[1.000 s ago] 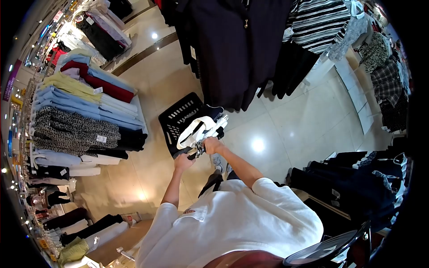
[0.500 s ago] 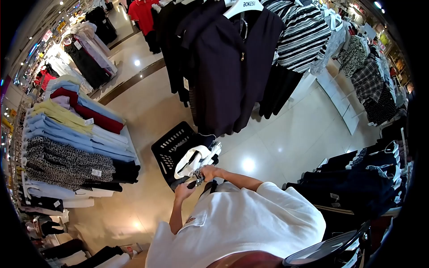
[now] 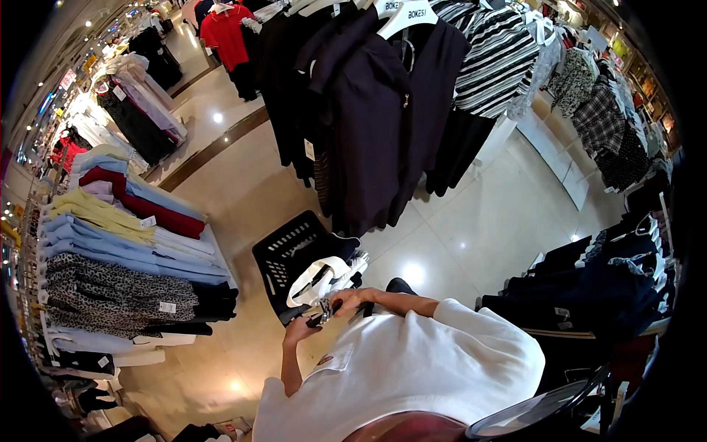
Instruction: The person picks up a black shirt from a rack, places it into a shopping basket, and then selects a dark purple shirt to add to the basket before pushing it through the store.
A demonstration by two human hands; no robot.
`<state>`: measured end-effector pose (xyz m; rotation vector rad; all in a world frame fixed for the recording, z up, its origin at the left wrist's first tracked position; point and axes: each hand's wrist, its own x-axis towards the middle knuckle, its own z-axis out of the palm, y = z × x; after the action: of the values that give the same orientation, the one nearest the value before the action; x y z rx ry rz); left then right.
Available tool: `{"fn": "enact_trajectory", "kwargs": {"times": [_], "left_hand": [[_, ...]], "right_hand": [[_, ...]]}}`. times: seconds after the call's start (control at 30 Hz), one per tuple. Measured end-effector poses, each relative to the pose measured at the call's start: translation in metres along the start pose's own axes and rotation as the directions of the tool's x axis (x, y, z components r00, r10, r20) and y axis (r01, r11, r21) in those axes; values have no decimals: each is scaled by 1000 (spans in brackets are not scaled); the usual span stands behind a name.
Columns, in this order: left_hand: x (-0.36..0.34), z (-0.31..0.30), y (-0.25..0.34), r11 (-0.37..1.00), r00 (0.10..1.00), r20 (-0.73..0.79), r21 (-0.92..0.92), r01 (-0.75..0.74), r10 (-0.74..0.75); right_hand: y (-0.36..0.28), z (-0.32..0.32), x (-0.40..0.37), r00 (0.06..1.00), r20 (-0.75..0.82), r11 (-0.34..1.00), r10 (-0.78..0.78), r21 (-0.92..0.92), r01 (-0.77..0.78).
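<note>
A black shopping basket [image 3: 266, 254] with slotted walls hangs in front of my body, over the floor. Inside lie dark clothes and a white garment [image 3: 340, 274], with pale hanger ends and shiny metal pieces at the near side. My left hand [image 3: 300, 329] is closed at the basket's near edge. Fingers curled, my right hand [image 3: 352, 300] is beside the white garment and the metal pieces; what exactly it grips is hidden. Just beyond the basket hangs a dark purple garment [image 3: 368, 132] on a rack, its white hanger [image 3: 409, 18] showing at the top.
To the left stands a rack with blue shirts [image 3: 132, 239] and a leopard-print garment [image 3: 110, 283]. A striped top [image 3: 495, 66] hangs ahead on the right. Dark clothes [image 3: 582, 291] hang at near right. Glossy tiled floor [image 3: 456, 221] runs between the racks. A dark shoe [image 3: 398, 286] shows below my right arm.
The view has shifted slightly, and the racks sit a little differently in it. A dark shoe now shows beyond my right forearm. Both hands keep their place at the basket.
</note>
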<state>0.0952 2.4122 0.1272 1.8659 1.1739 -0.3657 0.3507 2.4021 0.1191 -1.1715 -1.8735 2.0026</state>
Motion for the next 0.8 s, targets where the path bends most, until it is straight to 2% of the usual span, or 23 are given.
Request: {"fn": "enact_trajectory", "kwargs": {"times": [0.13, 0.17, 0.2, 0.27, 0.33, 0.4, 0.43, 0.47, 0.5, 0.53, 0.57, 0.6, 0.63, 0.67, 0.73, 0.8], "left_hand": [[-6, -8, 6, 998, 999, 19, -62, 30, -28], [1, -2, -4, 998, 998, 26, -33, 57, -57], [4, 1, -11, 997, 998, 25, -35, 65, -64], [9, 8, -27, 988, 996, -11, -128, -89, 88], [9, 4, -20, 978, 997, -9, -191, -83, 83], [-6, -41, 31, 982, 997, 23, -171, 77, -74], [-13, -55, 49, 958, 995, -52, -278, 65, -83], [14, -41, 14, 970, 981, -192, -243, -24, -24], [19, -57, 28, 957, 975, -219, -289, -26, -40], [25, -68, 51, 965, 941, -337, -240, -103, 16], [29, -85, 78, 945, 894, -446, -274, -177, 39], [42, -98, 95, 925, 818, -546, -188, -329, 180], [40, -122, 141, 930, 791, -598, -202, -306, 130], [60, -126, 154, 808, 734, -664, -350, -474, 144], [78, -149, 201, 718, 735, -665, -446, -534, 134], [90, -164, 252, 715, 697, -706, -421, -559, 129]], "right_hand": [[-12, -21, -17, 999, -3, 992, -44, 120, 44], [-4, -25, -21, 991, -104, 984, -85, 150, 100], [0, -33, -26, 983, -166, 989, -73, 116, 93], [13, -56, -37, 975, -204, 980, -92, 155, 125], [7, -84, -68, 950, -257, 975, -176, 87, 204], [-13, -113, -101, 888, -410, 967, -209, 51, 251], [-31, -127, -123, 845, -479, 955, -238, 43, 293], [-47, -142, -143, 796, -543, 942, -265, 32, 335], [-53, -158, -159, 736, -608, 939, -298, -47, 341], [-58, -174, -180, 668, -667, 933, -332, -125, 339], [-77, -187, -200, 623, -722, 942, -301, -123, 313], [-97, -200, -220, 572, -774, 950, -270, -119, 288], [-108, -219, -235, 496, -807, 943, -320, -219, 251], [-117, -236, -250, 417, -829, 927, -373, -315, 204], [-141, -269, -278, 267, -839, 880, -475, -448, 159], [-166, -302, -306, 82, -755, 759, -650, -650, 40]]}}
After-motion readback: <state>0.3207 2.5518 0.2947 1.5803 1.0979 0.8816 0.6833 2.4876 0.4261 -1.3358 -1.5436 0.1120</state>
